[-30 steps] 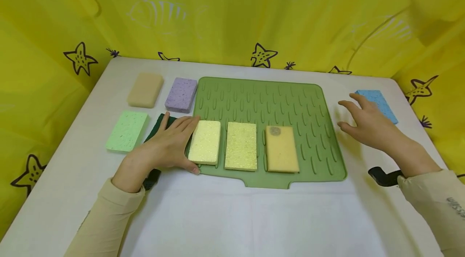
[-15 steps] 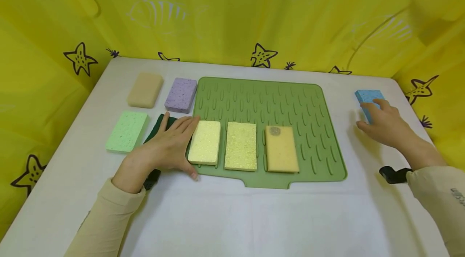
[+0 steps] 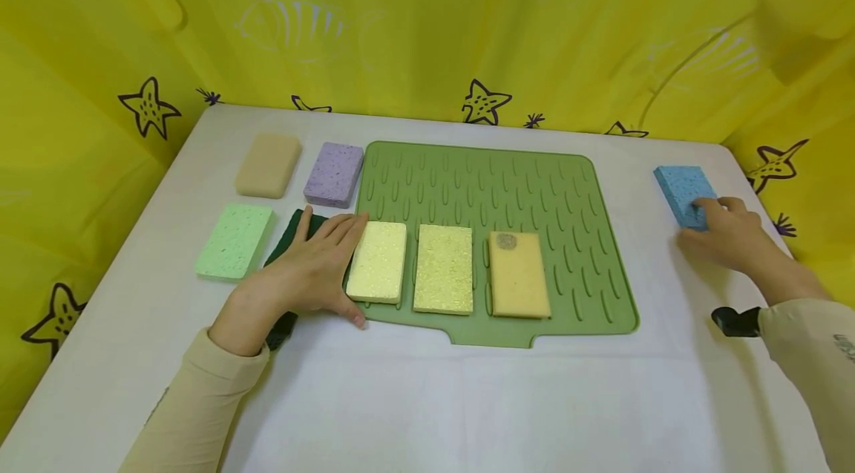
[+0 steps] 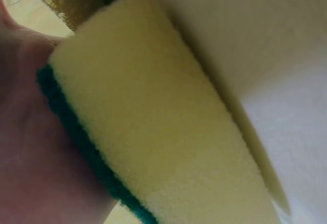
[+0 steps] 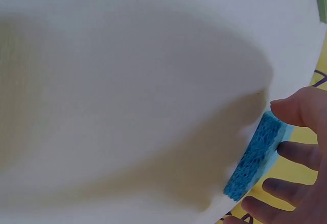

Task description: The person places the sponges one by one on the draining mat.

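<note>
Two hands attend to sponges on a white worktop. Head view: well to the right of the green mat, the right hand meets the near end of a blue sponge, which lies flat; the index finger touches its upper face, the thumb beside its near end. The left hand, fingers spread and nearly straight, rests over a dark-green-faced sponge, just beside the pale yellow sponge on the mat. Left wrist view: the hand lies against the green layer; its fingertips are out of sight. Right wrist view: thumb and fingers stand parted about the blue sponge, slightly bent, with no closed grip shown. Probable faults: a pinch at the near end alone could let the sponge pivot or slip; an outward push could skid it towards the nearby worktop edge; a rightward drift of the left hand could displace the pale yellow sponge.
</note>
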`<state>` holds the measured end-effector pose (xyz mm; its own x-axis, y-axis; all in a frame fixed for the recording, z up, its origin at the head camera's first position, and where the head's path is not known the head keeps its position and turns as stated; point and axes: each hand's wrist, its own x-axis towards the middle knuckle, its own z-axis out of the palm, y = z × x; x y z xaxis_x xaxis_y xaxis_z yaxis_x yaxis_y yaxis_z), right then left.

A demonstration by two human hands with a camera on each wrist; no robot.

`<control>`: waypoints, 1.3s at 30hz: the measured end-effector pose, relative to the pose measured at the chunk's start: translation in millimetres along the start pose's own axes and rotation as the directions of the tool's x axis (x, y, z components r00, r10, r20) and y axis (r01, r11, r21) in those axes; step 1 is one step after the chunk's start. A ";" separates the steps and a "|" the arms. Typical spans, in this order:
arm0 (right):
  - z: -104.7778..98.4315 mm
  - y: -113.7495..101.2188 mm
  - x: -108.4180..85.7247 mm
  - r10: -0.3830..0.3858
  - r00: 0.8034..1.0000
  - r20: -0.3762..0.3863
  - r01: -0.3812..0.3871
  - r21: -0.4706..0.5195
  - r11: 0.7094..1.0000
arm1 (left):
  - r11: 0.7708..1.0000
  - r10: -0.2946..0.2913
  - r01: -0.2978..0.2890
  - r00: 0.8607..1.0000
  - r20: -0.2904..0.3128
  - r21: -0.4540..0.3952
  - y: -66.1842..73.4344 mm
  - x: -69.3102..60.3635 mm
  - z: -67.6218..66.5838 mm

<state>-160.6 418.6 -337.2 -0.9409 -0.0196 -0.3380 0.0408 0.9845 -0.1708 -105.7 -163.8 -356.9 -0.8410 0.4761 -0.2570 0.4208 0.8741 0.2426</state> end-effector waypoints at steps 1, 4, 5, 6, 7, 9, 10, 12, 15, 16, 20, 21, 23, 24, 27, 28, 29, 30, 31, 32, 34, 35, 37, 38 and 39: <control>0.2 1.5 0.3 0.010 1.000 0.005 -0.010 0.005 1.000 | 1.000 -0.001 0.001 1.000 0.002 0.000 0.0 -0.1 0.0; 1.0 5.8 1.6 0.037 0.999 0.016 -0.037 0.020 0.999 | 1.000 -0.002 0.002 1.000 0.004 -0.002 0.0 -0.2 -0.2; 1.3 7.0 2.4 0.041 0.999 0.021 -0.041 0.023 0.999 | 1.000 -0.002 0.002 1.000 0.004 -0.002 -0.1 -0.2 -0.3; 1.6 8.0 2.9 0.047 0.999 0.024 -0.047 0.026 0.999 | 1.000 -0.002 0.002 1.000 0.005 -0.002 -0.2 -0.3 -0.3; 1.7 8.7 3.6 0.050 0.998 0.027 -0.051 0.028 0.998 | 1.000 -0.003 0.003 1.000 0.005 -0.002 -0.3 -0.3 -0.4; 1.8 9.6 5.3 0.054 0.998 0.034 -0.055 0.033 0.998 | 1.000 -0.004 0.004 1.000 0.005 -0.002 -0.3 -0.2 -0.7; 1.7 9.8 6.2 0.053 0.998 0.036 -0.054 0.035 0.998 | 1.000 -0.005 0.005 1.000 0.005 -0.002 -0.4 -0.3 -0.7; 1.4 9.7 7.7 0.055 0.998 0.031 -0.056 0.041 0.998 | 1.000 -0.003 0.003 1.000 0.003 -0.003 -0.4 -0.1 -0.9; 2.0 9.5 9.6 0.054 0.998 0.020 -0.055 0.051 0.997 | 1.000 0.000 0.000 1.000 0.000 -0.003 -0.4 0.0 -1.3; 2.4 9.4 9.9 0.054 0.998 0.012 -0.054 0.053 0.997 | 1.000 0.000 0.000 1.000 -0.001 -0.003 -0.4 0.0 -1.3; 3.0 7.5 8.4 0.054 0.998 -0.022 -0.053 0.049 0.997 | 1.000 -0.002 0.002 1.000 0.002 -0.008 0.0 -0.4 -1.2; 2.6 6.6 7.7 0.054 0.998 -0.033 -0.052 0.045 0.998 | 1.000 -0.003 0.003 1.000 0.003 -0.009 0.0 -0.5 -1.1; 1.1 4.4 5.8 0.059 0.997 -0.054 -0.057 0.034 0.998 | 1.000 -0.004 0.004 1.000 0.003 -0.009 0.3 -0.4 -0.9; 0.5 3.3 4.7 0.063 0.996 -0.062 -0.062 0.028 0.998 | 1.000 -0.004 0.004 1.000 0.003 -0.009 0.2 -0.2 -0.7; -1.5 0.2 1.7 0.075 0.994 -0.075 -0.075 0.012 0.997 | 1.000 -0.002 0.002 1.000 0.000 -0.006 0.2 0.1 -0.6; -2.1 -0.5 0.8 0.080 0.994 -0.072 -0.080 0.007 0.997 | 1.000 -0.002 0.002 1.000 0.000 -0.005 0.2 0.2 -0.5; -2.6 -1.3 -0.1 0.081 0.994 -0.068 -0.081 0.003 0.997 | 1.000 -0.002 0.002 1.000 -0.001 -0.004 0.2 0.2 -0.5; -3.0 -2.0 -0.6 0.082 0.995 -0.063 -0.082 0.001 0.997 | 1.000 -0.002 0.002 1.000 -0.001 -0.004 0.0 0.2 -0.4; -3.3 -2.7 -1.1 0.082 0.995 -0.057 -0.082 -0.002 0.997 | 1.000 -0.002 0.002 1.000 -0.001 -0.003 -0.1 0.0 -0.4; -3.7 -3.2 -1.6 0.081 0.995 -0.050 -0.081 -0.006 0.997 | 1.000 -0.003 0.003 1.000 -0.001 -0.003 -0.2 0.1 -0.2; -3.9 -4.1 -2.1 0.073 0.997 -0.031 -0.073 -0.020 0.997 | 1.000 -0.002 0.002 1.000 0.000 -0.002 -0.4 0.1 0.0; -4.4 -4.4 -2.4 0.066 0.998 -0.018 -0.066 -0.026 0.997 | 1.000 -0.001 0.001 1.000 -0.001 -0.001 -0.5 0.0 0.1; -5.1 -5.2 -1.7 0.055 0.998 0.009 -0.055 -0.037 0.998 | 1.000 -0.001 0.001 1.000 0.000 0.001 -0.8 -0.1 0.3; -5.7 -5.9 -0.8 0.050 0.998 0.022 -0.049 -0.041 0.998 | 1.000 -0.002 0.002 1.000 0.000 0.002 -0.8 -0.1 0.4; -6.4 -6.6 0.7 0.046 0.998 0.032 -0.045 -0.040 0.998 | 1.000 -0.002 0.002 1.000 -0.001 0.003 -0.9 -0.4 0.2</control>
<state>-163.7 413.1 -330.5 -0.9267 0.0199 -0.3753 0.0692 0.9906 -0.1183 -105.8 -164.7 -357.3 -0.8422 0.4740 -0.2570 0.4196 0.8755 0.2395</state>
